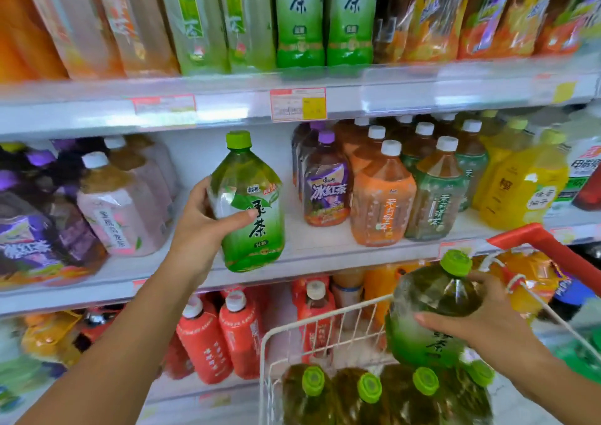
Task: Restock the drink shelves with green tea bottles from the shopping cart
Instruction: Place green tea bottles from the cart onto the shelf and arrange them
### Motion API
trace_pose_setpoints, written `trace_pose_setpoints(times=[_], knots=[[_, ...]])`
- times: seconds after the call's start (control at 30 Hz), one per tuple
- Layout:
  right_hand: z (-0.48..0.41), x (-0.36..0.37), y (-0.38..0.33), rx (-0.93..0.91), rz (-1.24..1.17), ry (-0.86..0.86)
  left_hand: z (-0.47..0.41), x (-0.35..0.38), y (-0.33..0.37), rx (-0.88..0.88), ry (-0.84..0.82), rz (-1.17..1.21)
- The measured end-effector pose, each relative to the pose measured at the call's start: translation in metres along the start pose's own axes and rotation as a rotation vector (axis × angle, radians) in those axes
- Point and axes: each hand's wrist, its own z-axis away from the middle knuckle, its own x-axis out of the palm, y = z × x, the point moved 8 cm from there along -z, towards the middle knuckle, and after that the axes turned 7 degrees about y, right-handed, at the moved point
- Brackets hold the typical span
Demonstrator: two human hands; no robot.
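My left hand [201, 226] grips a large green tea bottle [257, 216] with a green cap, held upright in front of a gap on the middle shelf [325, 255]. My right hand [487, 324] holds a second green tea bottle [426, 311], tilted, just above the white wire shopping cart [325, 330]. Several more green-capped tea bottles [367, 392] stand in the cart below it.
The gap lies between pink-labelled bottles [120, 210] on the left and purple and orange tea bottles [328, 187] on the right. Tall green tea bottles [299, 18] stand on the upper shelf. Red bottles [221, 337] fill the shelf below. The cart's red handle [549, 249] is at right.
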Motion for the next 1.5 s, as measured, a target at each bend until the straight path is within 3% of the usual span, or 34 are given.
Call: trace_pose_setpoints(times=[0.23, 0.5, 0.8, 0.93, 1.03, 1.1, 1.17, 1.2, 1.27, 1.33, 1.5], knots=[[0.027, 0.009, -0.113, -0.295, -0.054, 0.146, -0.051, -0.033, -0.019, -0.031, -0.051, -0.007], [0.004, 0.119, -0.201, -0.579, -0.236, 0.175, -0.085, -0.070, -0.044, -0.012, -0.039, -0.064], [-0.074, 0.209, -0.217, -0.454, -0.137, 0.134, -0.105, -0.099, -0.068, -0.075, -0.122, -0.063], [-0.100, 0.224, -0.210, -0.427, -0.161, 0.129, -0.104, -0.105, -0.070, -0.062, -0.155, -0.244], [-0.107, 0.232, -0.212, -0.429, -0.081, 0.084, -0.104, -0.108, -0.067, 0.029, -0.085, -0.494], [-0.088, 0.226, -0.211, -0.507, -0.056, 0.251, -0.099, -0.107, -0.064, 0.112, -0.048, -0.609], [-0.038, 0.227, -0.209, -0.703, -0.085, 0.478, -0.085, -0.107, -0.057, 0.224, -0.034, -0.645], [-0.014, 0.241, -0.207, -0.784, -0.089, 0.477, -0.073, -0.109, -0.050, 0.303, -0.024, -0.648], [0.005, 0.284, -0.205, -0.811, -0.095, 0.275, -0.046, -0.123, -0.039, 0.483, 0.054, -0.716], [-0.008, 0.320, -0.202, -0.695, -0.133, 0.107, -0.028, -0.145, -0.037, 0.608, 0.150, -0.859], [-0.043, 0.351, -0.206, -0.535, -0.198, 0.029, -0.026, -0.191, -0.064, 0.662, 0.101, -1.034]])
